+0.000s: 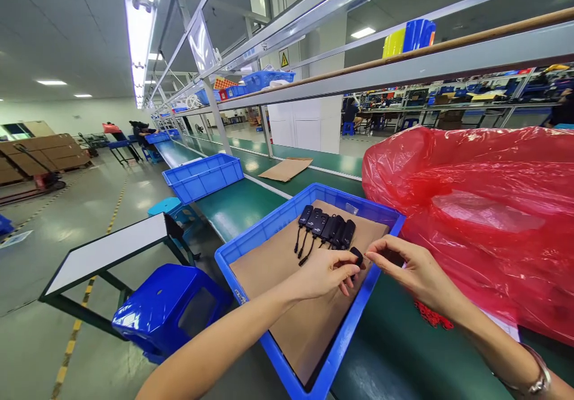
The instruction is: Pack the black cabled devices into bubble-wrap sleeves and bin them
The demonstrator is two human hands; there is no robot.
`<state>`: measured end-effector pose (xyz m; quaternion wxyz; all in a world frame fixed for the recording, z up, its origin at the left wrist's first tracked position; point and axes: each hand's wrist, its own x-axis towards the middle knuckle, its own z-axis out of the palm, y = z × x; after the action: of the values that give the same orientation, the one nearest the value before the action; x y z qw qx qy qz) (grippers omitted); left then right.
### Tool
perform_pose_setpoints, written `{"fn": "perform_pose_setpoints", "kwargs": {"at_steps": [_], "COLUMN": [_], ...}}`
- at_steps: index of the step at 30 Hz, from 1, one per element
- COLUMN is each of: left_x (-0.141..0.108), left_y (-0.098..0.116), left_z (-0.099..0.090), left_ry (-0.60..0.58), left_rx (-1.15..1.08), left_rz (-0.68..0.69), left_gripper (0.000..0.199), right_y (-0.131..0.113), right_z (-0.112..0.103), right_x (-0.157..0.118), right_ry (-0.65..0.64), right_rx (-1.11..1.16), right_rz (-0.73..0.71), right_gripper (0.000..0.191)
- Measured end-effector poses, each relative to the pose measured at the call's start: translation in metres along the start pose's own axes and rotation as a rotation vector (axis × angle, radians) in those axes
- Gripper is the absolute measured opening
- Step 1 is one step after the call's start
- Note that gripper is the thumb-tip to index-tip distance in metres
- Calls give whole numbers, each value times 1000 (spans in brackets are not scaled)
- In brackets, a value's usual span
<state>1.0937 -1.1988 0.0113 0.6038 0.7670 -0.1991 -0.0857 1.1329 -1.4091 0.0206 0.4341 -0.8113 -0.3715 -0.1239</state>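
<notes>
My left hand (323,273) is closed on a small black device (357,256) above the right part of a blue tray (278,223). My right hand (406,263) is just right of it, over the tray's right rim, thumb and forefinger pinched together near the device; anything between them is too small to make out. Brown cardboard (269,262) lines the tray. On it, toward the far side, several black devices with short cables (319,223) lie side by side in a row.
A red plastic bag (484,208) fills the right side, with small red pieces (434,316) below it. Another blue tray (204,179) and a cardboard sheet (286,169) lie farther along the green bench. A blue stool (165,304) and white-topped table (107,250) stand left. A shelf rail runs overhead.
</notes>
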Motion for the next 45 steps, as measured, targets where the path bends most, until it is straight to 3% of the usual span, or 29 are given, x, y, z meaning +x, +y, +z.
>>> {"fn": "perform_pose_setpoints", "kwargs": {"at_steps": [7,11,14,20,24,28,32,39,42,44,45], "left_x": [-7,-8,-8,-5,-2,1,2,0,0,0,1], "left_y": [2,0,-1,-3,-7,-11,-11,-14,-12,-8,-7], "left_z": [-2,1,3,9,10,6,2,-1,-11,-22,-28], "left_ry": [-16,25,75,147,143,143,101,28,-146,-230,-202], "left_rx": [235,213,185,66,-102,-118,-111,-172,-198,-91,43], "left_rz": [94,93,96,7,-71,-27,7,-12,-66,-120,-148], "left_gripper": [20,29,36,26,25,24,16,37,43,37,33], "right_y": [-6,-7,-4,10,19,19,14,11,13,14,14], "right_z": [-8,-13,-10,10,12,4,1,10,14,16,17], "right_x": [4,4,3,-5,-6,0,4,2,-2,-5,-7], "right_ry": [-145,-190,-161,0,-6,-43,-155,-248,-314,-360,-377], "right_rx": [-12,-55,-105,-231,-233,-162,-81,-45,-33,-29,-27], "right_rz": [-23,-61,-105,-266,-323,-279,-245,-235,-227,-218,-210], "right_gripper": [39,39,35,23,21,20,16,16,24,26,27]}}
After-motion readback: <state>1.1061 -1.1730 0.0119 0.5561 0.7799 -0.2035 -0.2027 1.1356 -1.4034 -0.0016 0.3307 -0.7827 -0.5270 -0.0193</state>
